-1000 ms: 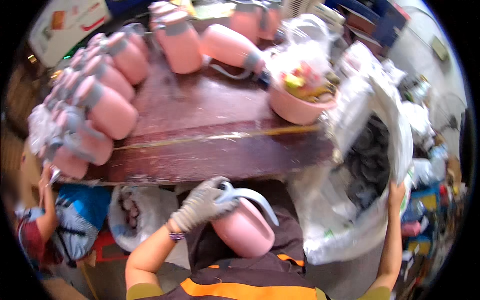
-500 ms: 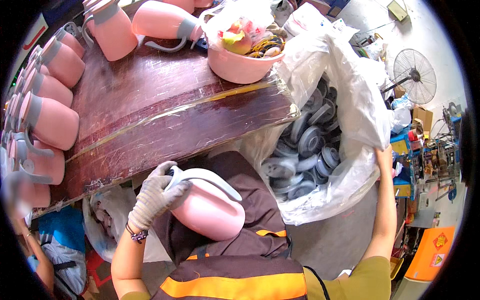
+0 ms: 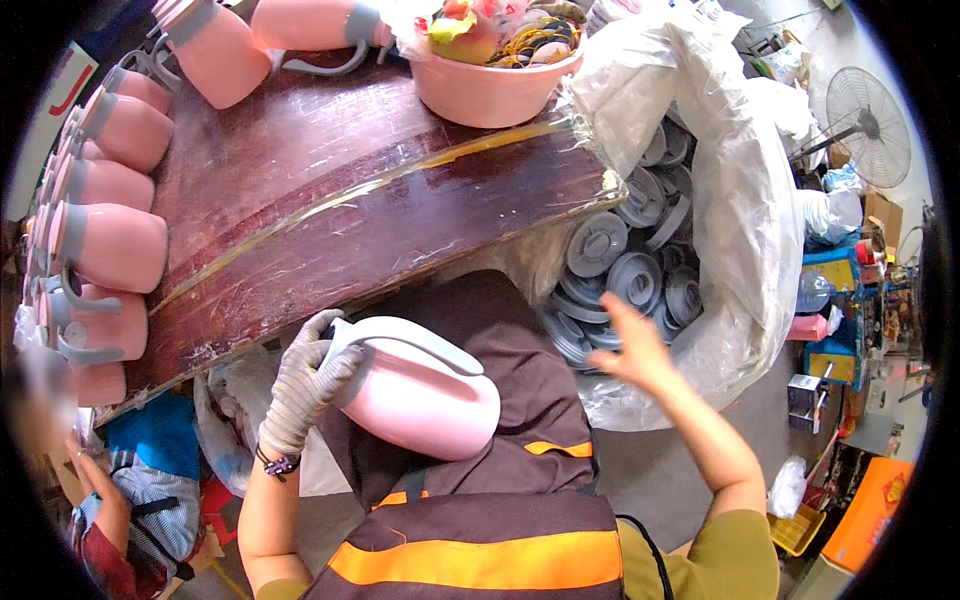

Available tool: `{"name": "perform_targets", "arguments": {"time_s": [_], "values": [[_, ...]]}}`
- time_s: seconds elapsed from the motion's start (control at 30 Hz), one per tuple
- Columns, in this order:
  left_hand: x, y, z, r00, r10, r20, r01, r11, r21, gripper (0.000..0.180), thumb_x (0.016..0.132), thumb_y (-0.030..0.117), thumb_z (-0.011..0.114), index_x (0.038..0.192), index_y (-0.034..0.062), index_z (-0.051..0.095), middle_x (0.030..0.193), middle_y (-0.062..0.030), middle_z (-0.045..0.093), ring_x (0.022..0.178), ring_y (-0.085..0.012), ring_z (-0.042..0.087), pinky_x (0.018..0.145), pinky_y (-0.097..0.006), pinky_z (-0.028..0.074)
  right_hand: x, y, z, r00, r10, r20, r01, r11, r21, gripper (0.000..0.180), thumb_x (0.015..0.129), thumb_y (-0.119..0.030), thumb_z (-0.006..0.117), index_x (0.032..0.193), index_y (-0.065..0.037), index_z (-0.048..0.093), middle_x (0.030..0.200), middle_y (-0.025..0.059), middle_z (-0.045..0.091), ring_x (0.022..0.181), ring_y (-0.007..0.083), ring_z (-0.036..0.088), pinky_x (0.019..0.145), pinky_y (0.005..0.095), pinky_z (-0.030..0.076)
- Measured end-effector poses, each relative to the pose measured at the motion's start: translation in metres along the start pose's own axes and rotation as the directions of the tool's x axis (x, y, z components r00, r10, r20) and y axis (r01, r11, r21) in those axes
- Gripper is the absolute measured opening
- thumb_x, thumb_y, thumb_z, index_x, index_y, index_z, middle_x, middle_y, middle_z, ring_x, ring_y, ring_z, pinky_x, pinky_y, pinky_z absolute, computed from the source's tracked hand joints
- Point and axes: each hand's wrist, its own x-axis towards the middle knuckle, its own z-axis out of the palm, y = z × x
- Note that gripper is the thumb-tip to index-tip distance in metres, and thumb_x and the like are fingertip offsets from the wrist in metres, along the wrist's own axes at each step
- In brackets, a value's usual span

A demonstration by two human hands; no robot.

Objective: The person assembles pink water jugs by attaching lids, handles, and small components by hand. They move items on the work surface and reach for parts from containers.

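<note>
A pink jug (image 3: 425,405) with a grey handle lies tilted across my lap. My left hand (image 3: 312,375), in a striped knit glove, is closed around its grey neck end; the jug's mouth is hidden behind the fingers. Bare and with fingers spread, my right hand (image 3: 635,345) hangs over a large clear plastic bag (image 3: 745,200) at the table's right. Inside the bag lie many round grey lids (image 3: 597,243), several of them just beyond my right fingertips. Nothing shows in that hand.
More pink jugs (image 3: 110,247) stand along the left of the worn wooden table (image 3: 400,215); others lie at its back. A pink basin (image 3: 490,92) holds fruit and cords. A person (image 3: 100,490) sits at far left. A fan (image 3: 868,125) and shelving stand at right.
My right hand has let go of the bag's outer rim and moved left over the lids, fingers spread. The left hand still grips the jug; the view has shifted slightly.
</note>
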Motion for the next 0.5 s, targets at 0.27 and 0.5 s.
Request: {"name": "perform_targets", "arguments": {"time_s": [0.27, 0.5], "values": [[-0.027, -0.012, -0.016, 0.981, -0.162, -0.106, 0.126, 0.95, -0.287, 0.037, 0.084, 0.033, 0.068, 0.092, -0.0032, 0.07, 0.126, -0.014, 0.053, 0.108, -0.0196, 0.053, 0.092, -0.029, 0.041, -0.006, 0.04, 0.074, 0.99, 0.002, 0.144, 0.037, 0.962, -0.269, 0.087, 0.07, -0.033, 0.074, 0.14, -0.003, 0.034, 0.131, 0.0185, 0.05, 0.116, 0.0328, 0.053, 0.092, 0.043, 0.043], [-0.044, -0.034, -0.018, 0.964, -0.176, -0.2, 0.078, 0.903, -0.422, 0.043, 0.086, 0.034, 0.068, 0.106, -0.0038, 0.067, 0.121, -0.0092, 0.058, 0.106, -0.0169, 0.053, 0.093, -0.029, 0.04, 0.005, 0.052, 0.099, 0.916, 0.155, -0.369, -0.197, 0.977, -0.079, 0.045, 0.085, -0.015, 0.054, 0.127, -0.001, 0.052, 0.106, 0.0201, 0.064, 0.09, 0.0339, 0.063, 0.079, 0.0433, 0.05]]}}
